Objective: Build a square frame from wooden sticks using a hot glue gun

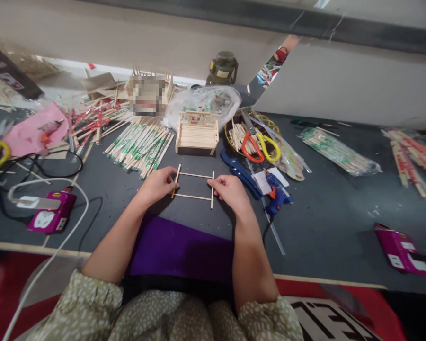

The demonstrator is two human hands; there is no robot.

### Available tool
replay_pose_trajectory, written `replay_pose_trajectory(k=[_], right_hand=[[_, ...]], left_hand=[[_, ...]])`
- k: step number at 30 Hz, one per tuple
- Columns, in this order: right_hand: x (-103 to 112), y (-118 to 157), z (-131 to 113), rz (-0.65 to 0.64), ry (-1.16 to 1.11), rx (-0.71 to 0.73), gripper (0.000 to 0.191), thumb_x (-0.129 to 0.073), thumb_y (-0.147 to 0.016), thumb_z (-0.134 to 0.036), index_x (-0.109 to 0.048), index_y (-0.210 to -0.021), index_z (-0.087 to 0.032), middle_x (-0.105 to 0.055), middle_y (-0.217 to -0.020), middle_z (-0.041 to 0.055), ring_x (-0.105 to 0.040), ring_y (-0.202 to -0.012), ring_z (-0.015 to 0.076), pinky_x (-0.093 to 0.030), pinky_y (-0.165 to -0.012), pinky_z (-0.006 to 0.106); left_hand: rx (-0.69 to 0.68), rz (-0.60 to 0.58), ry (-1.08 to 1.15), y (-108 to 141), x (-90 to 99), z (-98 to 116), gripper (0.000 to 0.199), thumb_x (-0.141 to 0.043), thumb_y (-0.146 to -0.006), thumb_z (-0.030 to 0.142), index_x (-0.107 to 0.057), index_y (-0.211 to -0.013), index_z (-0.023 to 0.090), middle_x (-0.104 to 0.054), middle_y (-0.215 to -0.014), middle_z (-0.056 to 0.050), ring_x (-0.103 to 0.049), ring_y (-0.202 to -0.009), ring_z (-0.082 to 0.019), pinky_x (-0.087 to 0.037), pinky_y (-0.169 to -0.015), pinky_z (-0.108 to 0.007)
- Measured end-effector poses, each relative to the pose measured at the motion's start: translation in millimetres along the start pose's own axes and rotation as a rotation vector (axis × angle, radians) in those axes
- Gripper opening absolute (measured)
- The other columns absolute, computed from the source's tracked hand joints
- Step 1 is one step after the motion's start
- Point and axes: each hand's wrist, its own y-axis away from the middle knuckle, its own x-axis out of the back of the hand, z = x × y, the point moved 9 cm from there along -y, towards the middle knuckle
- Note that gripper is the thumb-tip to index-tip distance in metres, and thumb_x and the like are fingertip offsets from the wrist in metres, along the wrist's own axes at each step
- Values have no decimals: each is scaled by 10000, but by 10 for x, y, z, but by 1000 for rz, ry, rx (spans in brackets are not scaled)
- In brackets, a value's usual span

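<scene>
A small rectangular frame of thin wooden sticks (195, 196) lies between my hands over the dark tabletop. Two long sticks run across it, and a shorter upright stick crosses them at each end. My left hand (159, 185) pinches the left end stick, while the fingers of my right hand (229, 190) close on the right end stick. Just beyond stands a miniature wooden bench (198, 135) made of similar sticks. Beside my right hand lie a blue glue gun (277, 196) and a dark blue plier-like tool (241, 173).
Wrapped chopsticks (140, 144) lie back left. A basket (230, 137) holds cut sticks, with orange-and-yellow-handled scissors (253, 147) on it. A purple cloth (181, 248) lies at the front edge. Purple power strips (53, 215) sit left and right. A bagged chopstick bundle (339, 150) is on the right.
</scene>
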Motion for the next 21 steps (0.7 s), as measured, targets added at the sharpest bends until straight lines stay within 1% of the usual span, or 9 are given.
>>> replay_pose_trajectory(k=[6,9,12,15,18,21], right_hand=[[32,-9,-176,103,61,131,334,-570,-827,-470,-638,-643,-200,-614,-556,12,-536,-544,152,-339,-558,275],[1,-35,-218,116,79,119,339,-558,-831,-464,-643,-636,-200,-614,-561,16,-534,-558,157,-325,-565,279],[-16,-70,-210,118,80,96,340,-554,-824,-467,-636,-625,-203,-606,-558,16,-519,-552,156,-308,-560,281],[14,-82,-172,111,17,119,361,-559,-805,-497,-617,-608,-200,-586,-540,9,-501,-537,151,-306,-554,281],[113,-62,-98,122,-72,147,408,-569,-786,-549,-584,-577,-199,-540,-502,-10,-467,-506,139,-307,-539,278],[210,-39,-39,150,-99,157,428,-579,-779,-558,-544,-540,-205,-482,-471,-28,-436,-488,127,-304,-527,274]], left_hand=[[-16,6,12,-13,12,-2,318,-626,-764,258,-611,-1063,152,-631,-568,30,-562,-524,-136,-366,-550,-248],[-22,31,11,-31,25,-10,326,-628,-757,257,-616,-1063,147,-627,-570,26,-563,-539,-136,-365,-559,-251],[-28,46,13,-49,29,-15,327,-625,-757,258,-621,-1064,145,-626,-575,24,-559,-549,-133,-365,-565,-252],[-30,56,26,-50,33,-23,342,-627,-757,269,-619,-1075,144,-611,-567,32,-549,-543,-128,-360,-561,-250],[-46,60,62,-21,41,-5,353,-621,-759,278,-608,-1090,155,-606,-570,41,-546,-536,-120,-365,-561,-244],[-53,41,72,15,34,21,357,-620,-761,287,-602,-1096,165,-616,-575,39,-556,-536,-124,-369,-559,-246]])
